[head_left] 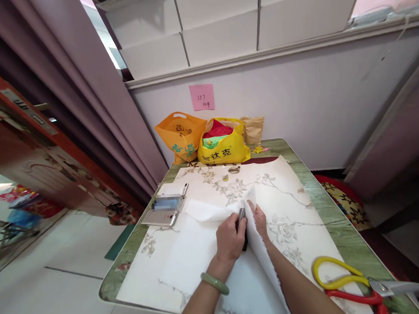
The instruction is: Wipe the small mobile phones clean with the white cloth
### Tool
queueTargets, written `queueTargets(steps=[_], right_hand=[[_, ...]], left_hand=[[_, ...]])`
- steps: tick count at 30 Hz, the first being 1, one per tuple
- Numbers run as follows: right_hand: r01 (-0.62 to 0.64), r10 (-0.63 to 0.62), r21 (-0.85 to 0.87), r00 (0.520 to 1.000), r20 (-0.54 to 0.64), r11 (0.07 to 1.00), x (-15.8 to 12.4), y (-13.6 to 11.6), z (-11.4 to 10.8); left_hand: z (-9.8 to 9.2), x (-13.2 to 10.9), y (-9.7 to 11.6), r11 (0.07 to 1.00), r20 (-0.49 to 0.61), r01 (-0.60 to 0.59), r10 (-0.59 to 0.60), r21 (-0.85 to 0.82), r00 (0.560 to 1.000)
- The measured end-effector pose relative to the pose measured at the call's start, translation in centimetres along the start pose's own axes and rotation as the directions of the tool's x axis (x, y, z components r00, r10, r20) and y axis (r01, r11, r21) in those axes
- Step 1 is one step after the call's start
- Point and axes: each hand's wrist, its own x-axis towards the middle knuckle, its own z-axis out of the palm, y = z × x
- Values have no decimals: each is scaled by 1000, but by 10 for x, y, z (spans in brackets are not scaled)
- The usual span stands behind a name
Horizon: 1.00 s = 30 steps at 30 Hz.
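A sheet of white cloth (pixel 196 242) with zigzag-cut edges lies on the table, its middle and right side lifted in a fold. My left hand (pixel 230 235), a green bangle at the wrist, is closed around a small black, stapler-like tool (pixel 244 237) pressed up against the raised fold. The tool's far end is hidden, so its exact kind cannot be made out. On the other side of the fold, my right hand (pixel 257 217) grips the cloth near its upper edge, with some fingers out of sight behind it.
Scissors (pixel 364 287) with yellow and red handles lie at the front right. A phone (pixel 164 204) rests on a white box at the left. Behind stand an orange bag (pixel 182 137), a yellow bag (pixel 225 151) and a brown pouch (pixel 253 130). A tiny bottle (pixel 225 176) stands mid-table.
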Motion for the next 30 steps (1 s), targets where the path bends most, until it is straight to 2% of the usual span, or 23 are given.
queueTargets(steps=[5, 10, 15, 19, 23, 27, 30], right_hand=[[2, -1, -24, 999, 44, 1000, 0, 5, -1], [47, -42, -60, 996, 74, 997, 4, 10, -4], [101, -84, -183, 992, 99, 978, -1, 1, 1], [111, -95, -205, 992, 83, 973, -3, -4, 3], [114, -100, -178, 991, 87, 977, -3, -5, 3], [77, -67, -100, 993, 99, 992, -3, -5, 3], [17, -16, -5, 999, 46, 1000, -2, -5, 1]], left_hand=[[13, 10, -6, 993, -61, 77, -83, -92, 995], [21, 30, -1, 975, -125, 136, -159, -174, 979], [25, 55, 4, 968, -222, 208, -236, -142, 946], [25, 70, 5, 957, -249, 267, -287, -109, 925], [21, 68, 11, 956, -244, 274, -243, 101, 939], [16, 54, 20, 910, -152, 149, -96, 386, 984], [14, 40, 22, 876, -58, 62, -39, 479, 998]])
